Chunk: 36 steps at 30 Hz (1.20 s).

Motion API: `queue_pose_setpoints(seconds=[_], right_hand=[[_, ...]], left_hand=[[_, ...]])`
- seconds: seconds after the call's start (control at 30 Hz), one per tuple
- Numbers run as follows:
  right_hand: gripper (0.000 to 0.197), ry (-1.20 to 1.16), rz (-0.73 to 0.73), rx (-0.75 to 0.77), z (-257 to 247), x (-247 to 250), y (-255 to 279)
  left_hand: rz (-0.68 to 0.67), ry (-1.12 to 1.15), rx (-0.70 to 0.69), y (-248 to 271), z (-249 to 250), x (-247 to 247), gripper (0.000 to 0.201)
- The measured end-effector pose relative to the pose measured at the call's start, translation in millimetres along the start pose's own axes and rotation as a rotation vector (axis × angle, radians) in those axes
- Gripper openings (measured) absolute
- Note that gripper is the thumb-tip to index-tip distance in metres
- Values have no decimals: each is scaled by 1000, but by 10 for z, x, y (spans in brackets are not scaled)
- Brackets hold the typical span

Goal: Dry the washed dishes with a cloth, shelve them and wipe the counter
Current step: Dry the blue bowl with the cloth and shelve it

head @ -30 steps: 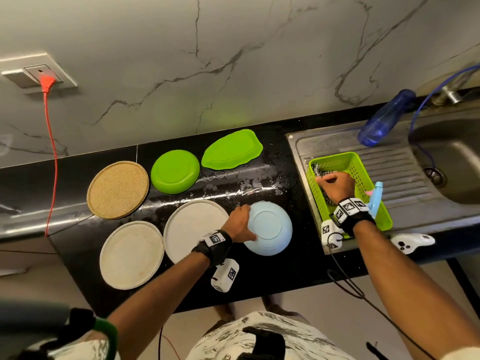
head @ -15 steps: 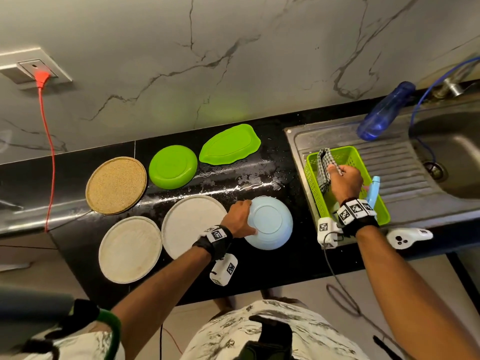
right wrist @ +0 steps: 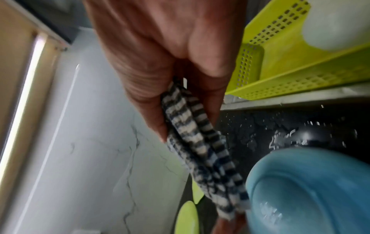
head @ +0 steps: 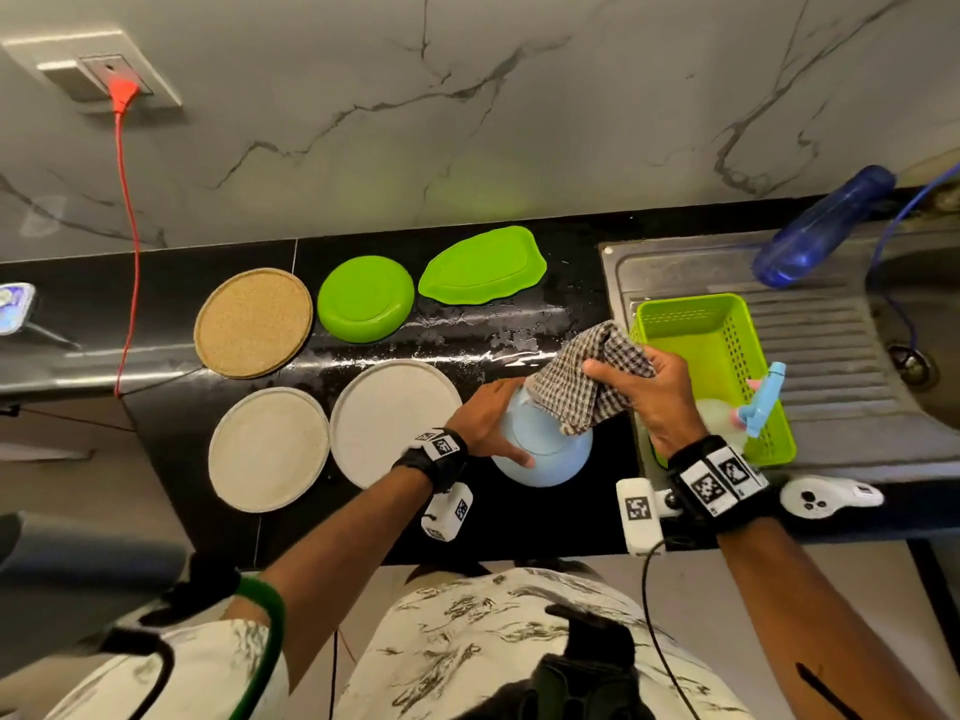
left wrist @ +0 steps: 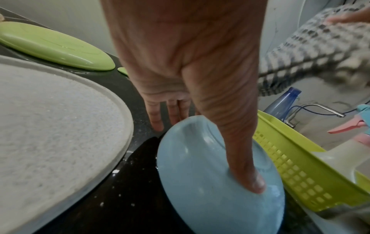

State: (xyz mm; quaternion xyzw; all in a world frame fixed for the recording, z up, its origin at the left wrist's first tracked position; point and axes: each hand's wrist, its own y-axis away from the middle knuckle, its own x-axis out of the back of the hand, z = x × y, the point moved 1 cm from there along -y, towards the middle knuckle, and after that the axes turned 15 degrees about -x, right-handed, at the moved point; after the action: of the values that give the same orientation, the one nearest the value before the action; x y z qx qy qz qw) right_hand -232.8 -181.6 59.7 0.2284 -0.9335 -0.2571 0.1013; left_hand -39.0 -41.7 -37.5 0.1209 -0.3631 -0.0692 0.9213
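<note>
My left hand [head: 498,423] grips a light blue bowl [head: 545,454] and holds it tilted above the black counter [head: 519,527]. In the left wrist view the thumb presses on the bowl's [left wrist: 200,174] underside and the fingers reach past its far rim. My right hand [head: 639,387] pinches a folded checked cloth [head: 582,387], which hangs over the bowl's upper edge. Seen from the right wrist, the cloth [right wrist: 200,142] dangles next to the wet bowl [right wrist: 310,190]; I cannot tell whether they touch.
Two white plates [head: 270,449] [head: 389,418], a cork mat [head: 253,323], a round green plate [head: 365,298] and a leaf-shaped green plate [head: 483,272] lie left. Water pools [head: 467,345] behind the bowl. A green basket [head: 727,324] holding a spray bottle [head: 758,402] stands on the drainboard [head: 831,330].
My right hand lifted the checked cloth out of the green basket and carried it left over the bowl. My left hand tilted the bowl up off the counter.
</note>
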Motion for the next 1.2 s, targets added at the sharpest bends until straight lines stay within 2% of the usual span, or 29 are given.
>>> queue_pose_setpoints(seconds=[0.07,0.17,0.2,0.27,0.33,0.4,0.47,0.57,0.63,0.73,0.83,0.9,0.97,1.03,1.07,1.2], right_hand=[[17,219,34,212,-5,-23,14],[28,445,-11,442,81,-163,141],[34,516,-55,450,189,-232,162],[41,656,-193,372,503,-427,184],[54,816,-281,337,823,-611,211],[77,1037,-263,409,1050,-681,206],[92,1232,-166,449,1114,-692,195],[107,1344,-126,451,1140,-703,131],[109,1357,-173,434,1157,-752,16],[109,1200,-197,413,1177,-714,-131],[98,848,-93,277,1250,-566,-163],[90,802,-58,253,1301,-647,-19],[82,898,-129,358,1322,-783,181],[84,978,-235,489,1323,-800,237],[85,977,-239,514,1299,-768,185],[86,744,-59,314,1254,-702,-58]], left_hand=[[12,-6,-12,12,-34,10,129],[32,-15,-20,57,-192,12,128],[40,-23,-28,76,-238,14,129],[70,-12,-33,100,-348,8,130],[102,-3,-26,99,-438,-19,122],[97,-25,-39,113,-431,2,114],[76,-45,-73,127,-402,35,112],[36,-63,-153,120,-399,69,110],[33,-88,-191,88,-406,97,107],[35,-96,-191,65,-454,126,121],[14,-131,-222,67,-457,146,128],[16,-133,-237,73,-470,134,127],[47,-110,-237,72,-473,122,119],[85,-81,-242,73,-481,113,110],[91,-84,-242,78,-488,109,111],[33,-101,-229,79,-487,145,128]])
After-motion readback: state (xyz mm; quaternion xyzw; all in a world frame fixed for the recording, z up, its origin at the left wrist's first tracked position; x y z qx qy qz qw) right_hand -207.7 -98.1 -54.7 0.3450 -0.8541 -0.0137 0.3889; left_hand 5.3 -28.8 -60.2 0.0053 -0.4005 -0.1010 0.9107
